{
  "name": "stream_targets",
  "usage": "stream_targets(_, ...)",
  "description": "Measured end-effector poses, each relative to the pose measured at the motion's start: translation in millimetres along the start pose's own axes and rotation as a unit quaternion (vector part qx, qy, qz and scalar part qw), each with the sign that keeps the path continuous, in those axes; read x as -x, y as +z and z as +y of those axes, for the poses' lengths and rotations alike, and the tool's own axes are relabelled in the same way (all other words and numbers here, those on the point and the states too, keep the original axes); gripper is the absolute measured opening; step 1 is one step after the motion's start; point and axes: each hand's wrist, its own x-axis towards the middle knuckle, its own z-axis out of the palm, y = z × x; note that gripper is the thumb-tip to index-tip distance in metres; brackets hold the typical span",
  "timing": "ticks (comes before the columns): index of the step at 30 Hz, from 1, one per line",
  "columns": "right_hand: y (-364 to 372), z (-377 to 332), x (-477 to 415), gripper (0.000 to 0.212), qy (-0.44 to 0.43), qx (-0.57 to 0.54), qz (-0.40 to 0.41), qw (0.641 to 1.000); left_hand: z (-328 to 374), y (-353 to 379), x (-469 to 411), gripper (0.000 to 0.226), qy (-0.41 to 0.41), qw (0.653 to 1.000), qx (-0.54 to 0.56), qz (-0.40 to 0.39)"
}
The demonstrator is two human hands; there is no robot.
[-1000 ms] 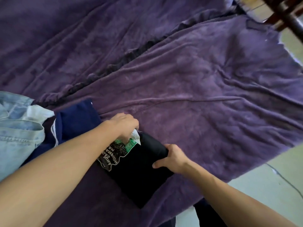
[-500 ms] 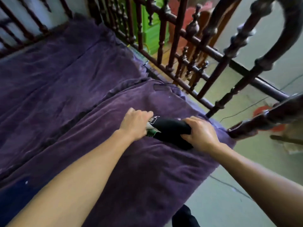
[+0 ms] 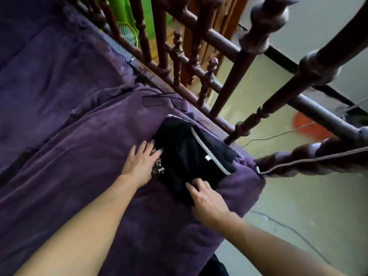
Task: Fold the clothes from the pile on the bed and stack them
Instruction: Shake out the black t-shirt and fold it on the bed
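- The left hand [image 3: 141, 163] lies flat with its fingers straight and spread, grasping nothing. The fingertips press on the printed left edge of a folded black shirt [image 3: 175, 174].
- The right hand [image 3: 207, 198] rests on the near edge of the same shirt. Its fingers are only slightly bent and lie on top of the cloth rather than closing round it (the thumb side is blurred, so I cannot tell whether it hooks under the fold).
- The shirt sits between the two hands, flat on the purple blanket [image 3: 79, 156], near the corner of the bed.
- Touching the shirt's far side is a black garment with a white-piped edge [image 3: 216, 149] and a small white tag. Which of the two lies over the other I cannot tell.
- Just beyond the clothes runs the dark turned-wood bed rail [image 3: 221, 84], its spindles slanting across the top of the view.
- Behind the rail something green [image 3: 127, 14] stands at the top.
- Past the bed corner is a pale floor [image 3: 298, 226], with an orange object [image 3: 306, 127] seen through the rails and a thin cable [image 3: 274, 134] trailing beside it.
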Motion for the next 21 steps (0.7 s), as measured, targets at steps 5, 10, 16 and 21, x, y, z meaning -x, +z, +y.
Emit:
stream_targets(5,-25.0,19.5,-6.0,0.028,-0.035,-0.077,0.185,0.979,-6.0,6.4,-4.8,0.055,-0.082,0.957,0.249,0.123)
stream_targets(10,-33.1,57.0,-33.1,0.055,0.073,0.029,0.237,0.968,27.8,-7.3,-33.1,0.050,0.034,0.954,0.189,0.231)
stream_targets(16,-11.1,88.8,-65.9,0.069,0.151,-0.140,0.142,0.968,43.9,19.6,-68.3,0.042,-0.046,0.962,0.199,0.183)
stream_targets(21,-6.2,86.9,-41.3,0.055,0.123,-0.077,0.261,0.954,45.2,9.9,-68.8,0.011,-0.049,0.939,0.189,0.281)
